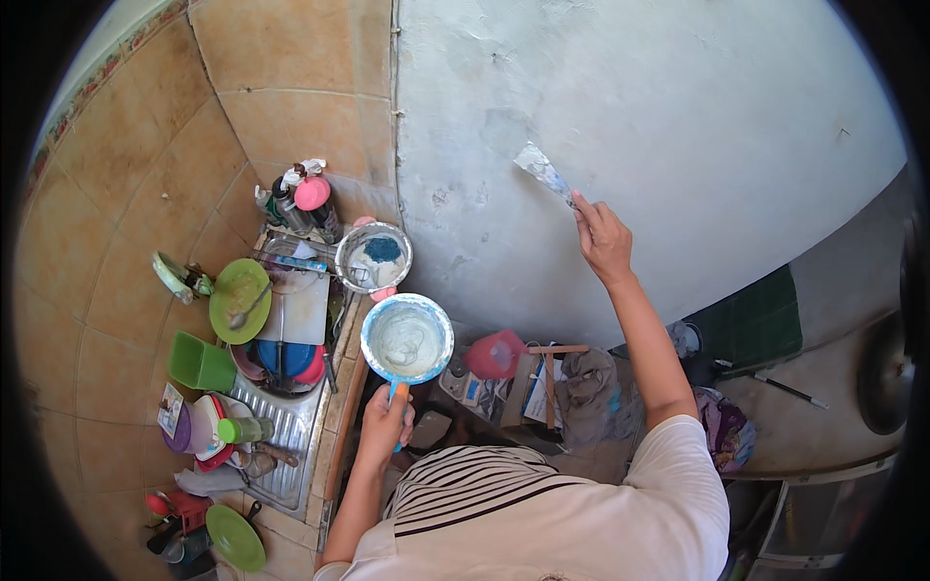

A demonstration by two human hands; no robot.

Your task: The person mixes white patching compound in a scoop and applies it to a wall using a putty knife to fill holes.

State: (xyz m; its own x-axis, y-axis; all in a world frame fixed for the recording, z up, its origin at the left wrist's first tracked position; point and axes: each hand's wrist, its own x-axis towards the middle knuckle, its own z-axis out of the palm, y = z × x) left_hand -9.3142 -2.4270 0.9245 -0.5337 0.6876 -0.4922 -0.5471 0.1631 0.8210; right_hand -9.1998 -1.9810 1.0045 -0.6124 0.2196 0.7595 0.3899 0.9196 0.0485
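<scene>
My left hand point(384, 424) is closed around the handle of a blue dipper point(364, 341), held level in front of me. Inside its bowl lies a pale, creamy paste point(407, 341) with swirl marks. My right hand point(604, 238), arm stretched forward, grips a putty knife point(544, 172) by its handle end. Pale smears cover the blade, which points up and left at the whitish wall point(678, 116); whether it touches the surface I cannot tell. Just beyond the dipper stands a pot point(341, 254) with pink handles, holding white material and a dark blue-green patch.
At left, a steel sink point(291, 479) is crowded with dishes, including a green plate point(240, 300) and a green square container point(201, 360). Bottles point(291, 208) stand in the tiled corner. Below the wall are a pink container point(495, 354) and a grey cloth point(593, 387).
</scene>
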